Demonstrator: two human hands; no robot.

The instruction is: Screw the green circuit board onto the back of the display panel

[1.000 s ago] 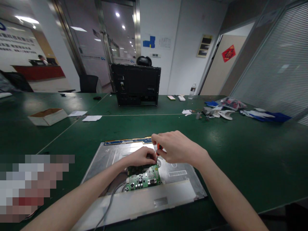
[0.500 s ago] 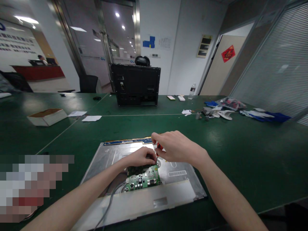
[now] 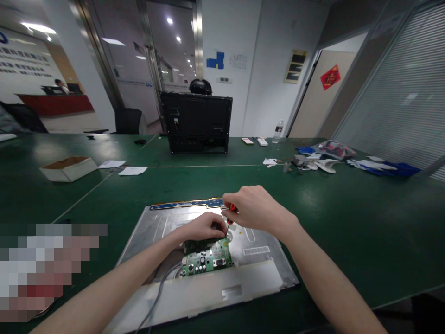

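Observation:
My right hand [image 3: 255,208] is closed around a screwdriver with a red and black handle [image 3: 232,208]. Its thin shaft [image 3: 228,228] slants down to the upper right corner of a green circuit board [image 3: 208,257]. Beside that tip, my left hand [image 3: 205,226] is closed, thumb and fingers together at the board's top edge; whatever they pinch is hidden. The board lies on the silver metal back of a flat display panel [image 3: 257,239], which has a narrow blue board [image 3: 184,204] along its far edge. A grey cable [image 3: 159,297] runs from the board's left side toward me.
Farther back on the green table [image 3: 194,181] stands a black monitor housing [image 3: 198,123]. An open box [image 3: 69,169] and papers [image 3: 132,171] lie at left. At right are a bottle [image 3: 277,132], metal parts [image 3: 301,160] and plastic bags [image 3: 333,149]. A pixelated patch covers the lower left.
My right hand has shifted slightly up and its grip has turned, showing more of the screwdriver's handle. My left hand and the board stay in place.

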